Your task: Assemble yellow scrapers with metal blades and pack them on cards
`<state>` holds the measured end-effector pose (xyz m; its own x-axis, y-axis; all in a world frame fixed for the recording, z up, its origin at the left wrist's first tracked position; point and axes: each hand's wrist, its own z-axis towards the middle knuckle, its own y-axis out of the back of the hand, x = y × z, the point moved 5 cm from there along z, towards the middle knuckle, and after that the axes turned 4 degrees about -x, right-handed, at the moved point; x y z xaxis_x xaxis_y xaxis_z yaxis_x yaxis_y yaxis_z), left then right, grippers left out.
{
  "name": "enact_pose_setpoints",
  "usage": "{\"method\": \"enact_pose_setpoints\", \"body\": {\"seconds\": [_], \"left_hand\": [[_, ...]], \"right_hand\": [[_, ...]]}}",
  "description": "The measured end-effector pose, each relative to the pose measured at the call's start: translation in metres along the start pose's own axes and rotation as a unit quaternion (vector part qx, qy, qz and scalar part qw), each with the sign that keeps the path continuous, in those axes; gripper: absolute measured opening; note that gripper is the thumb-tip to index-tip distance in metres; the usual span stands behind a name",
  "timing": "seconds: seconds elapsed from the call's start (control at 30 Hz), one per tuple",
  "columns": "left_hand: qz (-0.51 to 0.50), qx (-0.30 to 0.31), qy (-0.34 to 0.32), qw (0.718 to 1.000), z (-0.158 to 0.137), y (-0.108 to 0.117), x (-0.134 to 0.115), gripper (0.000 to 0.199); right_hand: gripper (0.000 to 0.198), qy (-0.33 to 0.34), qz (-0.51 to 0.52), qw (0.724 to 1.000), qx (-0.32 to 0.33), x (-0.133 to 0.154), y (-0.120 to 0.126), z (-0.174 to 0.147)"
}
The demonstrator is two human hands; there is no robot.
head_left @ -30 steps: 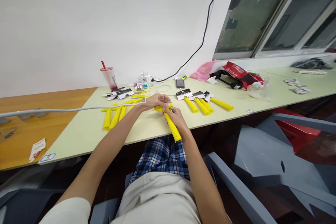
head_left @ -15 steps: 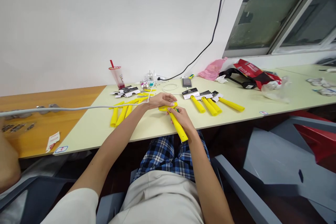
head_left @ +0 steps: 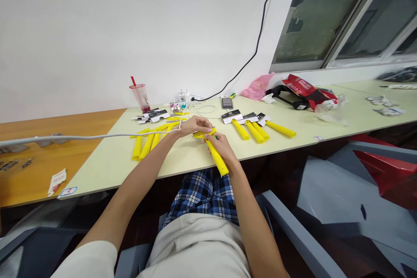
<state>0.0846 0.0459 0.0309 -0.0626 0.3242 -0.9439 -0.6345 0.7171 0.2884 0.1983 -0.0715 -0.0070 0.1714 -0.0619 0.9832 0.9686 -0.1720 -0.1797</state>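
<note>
L hand is pinching hd of yellow tool, R hand gripping its hdl. Carded tools are lying on bench to R.

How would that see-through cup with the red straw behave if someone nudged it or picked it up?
The cup would probably tip easily, since it narrows toward its base. It is likely light, with only a little red liquid at the bottom. Its wall looks thin, so may flex.
</note>
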Motion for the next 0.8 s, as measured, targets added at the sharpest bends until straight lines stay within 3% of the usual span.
{"method": "enact_pose_setpoints", "body": {"seconds": [0.4, 0.8], "left_hand": [[0.046, 0.014, -0.028, 0.998, -0.0018, -0.0013, -0.0075, 0.044], [-0.012, -0.022, -0.013, 1.0, 0.0038, -0.0033, 0.0001, 0.052]], "right_hand": [[0.024, -0.002, 0.008, 1.0, -0.015, -0.0049, 0.0021, 0.0024], [0.04, 0.017, 0.018, 1.0, 0.007, -0.0081, 0.0025, 0.0053]]}}
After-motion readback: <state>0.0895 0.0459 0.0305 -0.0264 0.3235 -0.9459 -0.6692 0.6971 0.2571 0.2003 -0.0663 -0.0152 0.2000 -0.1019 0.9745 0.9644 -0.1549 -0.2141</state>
